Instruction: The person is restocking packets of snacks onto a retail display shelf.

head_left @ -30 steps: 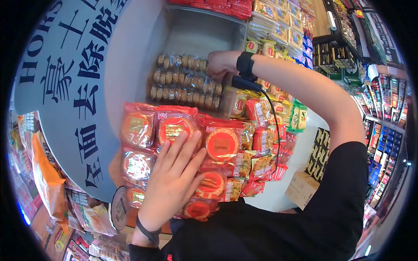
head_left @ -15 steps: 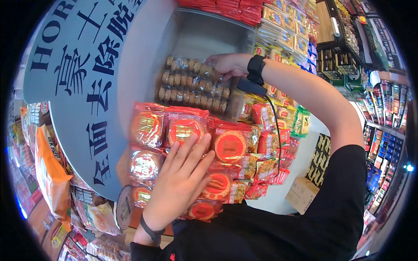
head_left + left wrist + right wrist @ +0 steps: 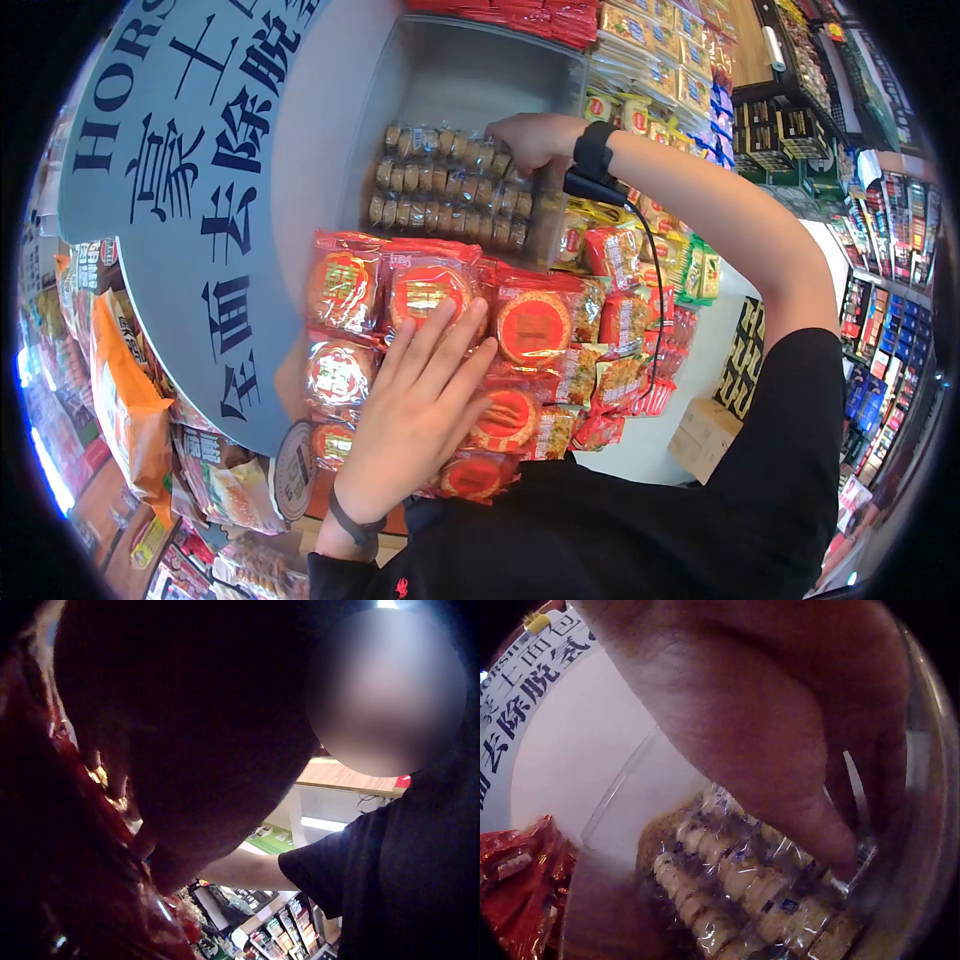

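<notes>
Shop shelves [image 3: 885, 330] beyond a clear bin [image 3: 480, 75], inside which cookie rolls [image 3: 455, 187] are apparently being aligned.
One roll's end seems pinched by the right hand [image 3: 533, 138]; left hand [image 3: 415, 420], fingers spread, is rested on red-wrapped cakes [image 3: 535, 330] beside the bin; release is probably needed next.

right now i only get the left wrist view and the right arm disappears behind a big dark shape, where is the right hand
Observer: The right hand is inside a clear-sided bin.
Operator: ok what's in there
Observer: Wrapped round biscuits; the head view shows three rows.
Operator: and the other hand, flat or curled
Observer: The left hand lies with straight fingers over red packs.
</notes>
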### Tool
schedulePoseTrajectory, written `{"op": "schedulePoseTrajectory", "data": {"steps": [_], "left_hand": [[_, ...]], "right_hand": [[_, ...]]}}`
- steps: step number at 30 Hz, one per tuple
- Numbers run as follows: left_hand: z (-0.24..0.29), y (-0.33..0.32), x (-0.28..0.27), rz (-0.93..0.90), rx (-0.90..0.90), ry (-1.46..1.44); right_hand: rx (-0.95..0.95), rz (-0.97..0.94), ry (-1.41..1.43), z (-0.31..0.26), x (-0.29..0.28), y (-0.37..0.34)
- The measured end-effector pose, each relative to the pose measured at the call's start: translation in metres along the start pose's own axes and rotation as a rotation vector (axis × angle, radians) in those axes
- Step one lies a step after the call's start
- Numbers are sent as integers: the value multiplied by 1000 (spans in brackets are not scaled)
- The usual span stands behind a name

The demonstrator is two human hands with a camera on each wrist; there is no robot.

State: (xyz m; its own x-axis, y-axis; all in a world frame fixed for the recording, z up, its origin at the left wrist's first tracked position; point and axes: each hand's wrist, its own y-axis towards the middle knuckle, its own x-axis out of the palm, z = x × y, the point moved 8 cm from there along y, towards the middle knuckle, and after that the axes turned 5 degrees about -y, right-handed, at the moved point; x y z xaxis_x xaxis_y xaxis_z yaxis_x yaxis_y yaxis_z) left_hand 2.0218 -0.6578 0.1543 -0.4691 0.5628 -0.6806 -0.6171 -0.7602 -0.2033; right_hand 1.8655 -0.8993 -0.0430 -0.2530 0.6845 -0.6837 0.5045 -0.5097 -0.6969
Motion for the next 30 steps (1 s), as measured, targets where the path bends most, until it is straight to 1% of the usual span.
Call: {"op": "schedulePoseTrajectory", "data": {"steps": [3, 6, 9, 10, 11, 12, 14, 15, 17, 18, 19, 20, 21, 23, 24, 27, 30], "left_hand": [[2, 0, -1, 3, 2, 6], [10, -5, -2, 29, 3, -1], [23, -15, -4, 48, 28, -3], [27, -21, -3, 46, 31, -17], [33, -29, -4, 43, 36, -28], [45, -39, -7, 67, 73, 29], [66, -62, -8, 47, 143, 9], [77, -76, -9, 37, 177, -1], [104, -107, -8, 23, 265, -7], [115, -125, -3, -6, 312, -17], [125, -143, 3, -41, 357, -31], [131, -160, 17, -90, 431, -50], [136, -175, 32, -154, 486, -128], [148, -198, 68, -293, 593, -289], [151, -205, 87, -380, 592, -369], [147, -221, 153, -482, 600, -306], [156, -226, 204, -562, 607, -162]], "right_hand": [[92, 2, 19, -2, -10, -13], [101, 84, 8, 5, -18, -15], [153, 145, 99, 7, -39, -44], [133, 223, 62, -6, -56, -71], [135, 279, 87, -12, -63, -92], [137, 337, 112, -17, -69, -115], [133, 440, 136, -38, -83, -174], [111, 492, 140, -53, -87, -211], [185, 508, 106, -80, -83, -278], [151, 604, 36, -99, -80, -318], [121, 694, -33, -119, -71, -360], [173, 792, -14, -135, -56, -401], [227, 893, -1, -152, -39, -443], [317, 924, 124, -176, 6, -510], [399, 891, 185, -187, 34, -540], [652, 818, 400, -223, 121, -618], [769, 869, 543, -255, 186, -687]]}}
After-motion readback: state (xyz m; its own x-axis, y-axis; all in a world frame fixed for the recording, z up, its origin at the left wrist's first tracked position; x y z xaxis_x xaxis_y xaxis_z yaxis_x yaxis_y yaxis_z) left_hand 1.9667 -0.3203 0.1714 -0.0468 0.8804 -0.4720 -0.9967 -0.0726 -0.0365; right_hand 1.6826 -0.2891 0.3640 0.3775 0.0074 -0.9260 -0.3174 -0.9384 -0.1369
